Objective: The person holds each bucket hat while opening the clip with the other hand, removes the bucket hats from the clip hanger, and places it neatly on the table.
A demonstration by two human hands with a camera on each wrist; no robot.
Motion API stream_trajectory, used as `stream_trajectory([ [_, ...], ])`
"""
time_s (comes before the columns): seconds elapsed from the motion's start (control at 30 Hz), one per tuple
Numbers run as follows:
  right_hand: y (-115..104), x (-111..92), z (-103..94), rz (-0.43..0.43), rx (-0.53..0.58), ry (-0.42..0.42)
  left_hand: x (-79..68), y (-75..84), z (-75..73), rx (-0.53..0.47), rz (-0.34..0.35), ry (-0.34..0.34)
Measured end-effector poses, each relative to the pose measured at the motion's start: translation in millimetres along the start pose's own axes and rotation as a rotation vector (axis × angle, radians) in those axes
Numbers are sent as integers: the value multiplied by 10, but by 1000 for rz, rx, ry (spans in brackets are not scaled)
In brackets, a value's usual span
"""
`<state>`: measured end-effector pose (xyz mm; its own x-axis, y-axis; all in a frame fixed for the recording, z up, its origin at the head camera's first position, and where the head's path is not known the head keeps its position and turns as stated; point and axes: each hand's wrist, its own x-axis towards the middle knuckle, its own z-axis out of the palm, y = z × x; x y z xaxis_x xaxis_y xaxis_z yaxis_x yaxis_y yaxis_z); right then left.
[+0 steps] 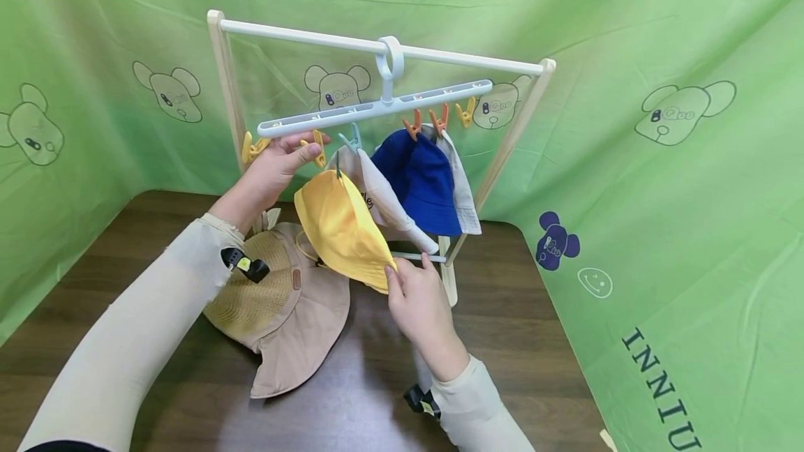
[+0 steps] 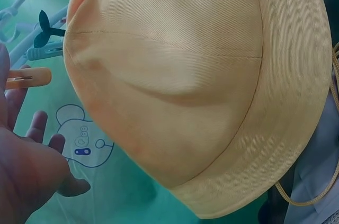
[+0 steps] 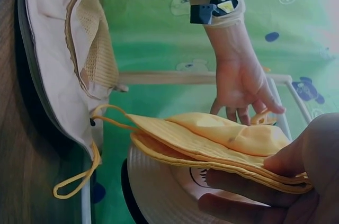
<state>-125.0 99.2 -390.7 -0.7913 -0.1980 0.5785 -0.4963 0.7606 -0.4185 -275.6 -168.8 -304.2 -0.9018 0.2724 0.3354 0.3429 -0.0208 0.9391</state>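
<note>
My right hand [image 1: 423, 305] pinches the brim of a yellow bucket hat [image 1: 342, 225], thumb on one side and fingers on the other. A green sprout ornament [image 2: 45, 30] tops its crown, and a yellow cord [image 3: 85, 176] trails from it. Higher up, my left hand [image 1: 273, 169] has thumb and index finger about a yellow clothespin [image 1: 318, 148] under the left half of a light-blue clip hanger [image 1: 326, 117]; its other fingers are spread. The yellow hat's crown is close below that clothespin, apart from it.
The hanger hooks on the white bar of a wooden rack [image 1: 301, 35]. A blue hat [image 1: 417, 176] and white hats [image 1: 377, 190] hang from orange and blue clothespins. Other yellow clothespins [image 1: 466, 112] hang at both ends. A beige sun hat [image 1: 308, 326] lies on the brown table [image 1: 502, 340].
</note>
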Motion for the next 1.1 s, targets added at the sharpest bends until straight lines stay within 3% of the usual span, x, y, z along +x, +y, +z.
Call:
stream_trajectory([
  [0.3, 5, 16, -7, 2, -6, -3, -7, 3, -37, -15, 3, -16],
  [0.6, 12, 34, -9, 14, -8, -7, -23, -20, -70, 35, -12, -11],
  [0.83, 14, 37, -13, 31, -12, -4, -39, -69, -72, -39, -70, 21],
  [1.1, -36, 18, 22, 62, -74, 24, 28, -162, -80, -59, 1, -22],
])
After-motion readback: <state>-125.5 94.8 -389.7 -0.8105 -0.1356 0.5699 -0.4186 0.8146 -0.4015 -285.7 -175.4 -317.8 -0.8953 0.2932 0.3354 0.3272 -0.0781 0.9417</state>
